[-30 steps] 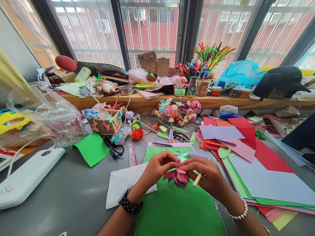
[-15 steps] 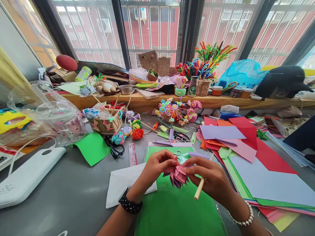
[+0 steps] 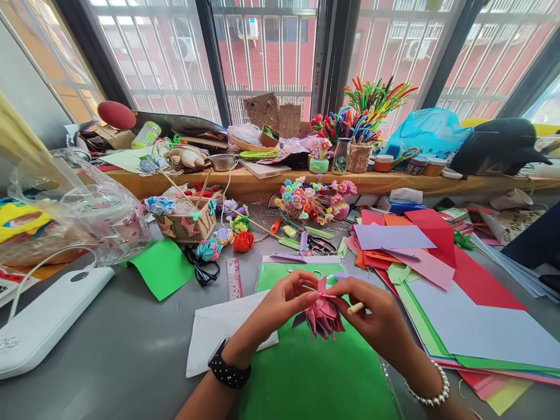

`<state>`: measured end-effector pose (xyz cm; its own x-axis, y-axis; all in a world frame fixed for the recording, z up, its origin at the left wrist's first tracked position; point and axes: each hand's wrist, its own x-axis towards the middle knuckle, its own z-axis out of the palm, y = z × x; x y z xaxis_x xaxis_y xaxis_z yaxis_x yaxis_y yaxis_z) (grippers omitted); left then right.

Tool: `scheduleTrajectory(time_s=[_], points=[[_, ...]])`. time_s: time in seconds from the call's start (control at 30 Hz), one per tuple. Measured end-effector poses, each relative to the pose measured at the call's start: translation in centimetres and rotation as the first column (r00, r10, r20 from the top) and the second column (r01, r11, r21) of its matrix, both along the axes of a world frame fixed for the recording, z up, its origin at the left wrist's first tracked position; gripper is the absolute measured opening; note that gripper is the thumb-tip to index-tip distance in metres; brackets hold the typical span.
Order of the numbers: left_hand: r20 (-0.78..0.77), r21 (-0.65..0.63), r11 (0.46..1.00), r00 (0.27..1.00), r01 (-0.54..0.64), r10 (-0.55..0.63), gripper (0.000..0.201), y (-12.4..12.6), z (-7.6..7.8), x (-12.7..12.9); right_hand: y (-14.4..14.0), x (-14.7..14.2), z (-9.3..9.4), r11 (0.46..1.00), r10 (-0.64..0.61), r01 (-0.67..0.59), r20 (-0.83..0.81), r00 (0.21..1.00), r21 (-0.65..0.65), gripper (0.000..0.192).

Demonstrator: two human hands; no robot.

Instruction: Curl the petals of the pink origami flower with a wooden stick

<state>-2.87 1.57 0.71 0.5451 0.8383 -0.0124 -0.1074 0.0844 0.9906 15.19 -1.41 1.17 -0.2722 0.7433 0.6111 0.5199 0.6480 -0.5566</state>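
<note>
both hands (image 3: 284, 303) pinching pink paper flower (image 3: 322, 318)

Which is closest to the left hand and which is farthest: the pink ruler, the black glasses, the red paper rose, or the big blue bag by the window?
From the left hand:
1. Pink ruler, just to its left.
2. Black glasses, further left.
3. Red paper rose, behind them.
4. Blue bag, far right on the sill.

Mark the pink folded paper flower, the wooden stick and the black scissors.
Pink folded paper flower (image 3: 322, 318), head view, lower petals.
Thin wooden stick (image 3: 355, 308), head view, blunt end.
Black-handled scissors (image 3: 202, 269), head view, handle loops.
</note>
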Motion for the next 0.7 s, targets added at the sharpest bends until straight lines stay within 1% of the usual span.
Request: scheduleTrajectory(time_s=[0.07, 0.1, 0.13, 0.2, 0.3, 0.4, 0.53, 0.6, 0.7], points=[[-0.003, 0.006, 0.996, 0.996, 0.091, -0.091, 0.051, -0.1, 0.2, -0.2, 0.0, 0.0, 0.0, 0.997, -0.072, 0.072, -0.045, 0.996, -0.006, 0.009], [-0.004, 0.008, 0.994, 0.994, 0.113, -0.113, 0.056, -0.2, 0.3, -0.3, -0.1, 0.1, 0.0, 0.995, -0.104, 0.103, -0.061, 0.993, -0.013, 0.009], [-0.005, 0.011, 0.993, 0.993, 0.117, -0.117, 0.059, -0.3, 0.4, -0.3, -0.1, 0.1, 0.0, 0.992, -0.127, 0.126, -0.071, 0.989, -0.019, 0.009], [-0.017, 0.030, 0.995, 0.996, 0.091, -0.090, 0.059, -0.4, 0.5, -0.3, -0.1, 0.2, 0.0, 0.990, -0.137, 0.135, -0.071, 0.988, -0.032, 0.008], [-0.114, 0.114, 0.992, 0.993, 0.055, -0.042, 0.055, -0.5, 0.7, -0.2, -0.1, 0.5, 0.3, 0.991, -0.117, 0.114, -0.043, 0.992, -0.065, 0.009], [-0.231, 0.217, 0.974, 0.973, 0.071, -0.020, 0.053, -0.5, 0.9, -0.3, 0.0, 0.8, 0.5, 0.993, -0.080, 0.080, 0.009, 0.997, -0.084, 0.016], [-0.311, 0.335, 0.938, 0.950, 0.093, 0.016, 0.049, -0.6, 1.0, -0.4, 0.3, 1.4, 0.6, 0.994, 0.011, 0.001, 0.104, 0.994, -0.113, 0.024], [-0.340, 0.351, 0.931, 0.940, 0.098, 0.030, 0.049, -0.6, 1.0, -0.4, 0.4, 1.6, 0.5, 0.990, 0.033, -0.014, 0.133, 0.991, -0.143, 0.024], [-0.368, 0.348, 0.932, 0.929, 0.104, 0.034, 0.052, -0.6, 0.9, -0.4, 0.5, 1.7, 0.3, 0.983, 0.046, -0.025, 0.116, 0.992, -0.179, 0.021]])
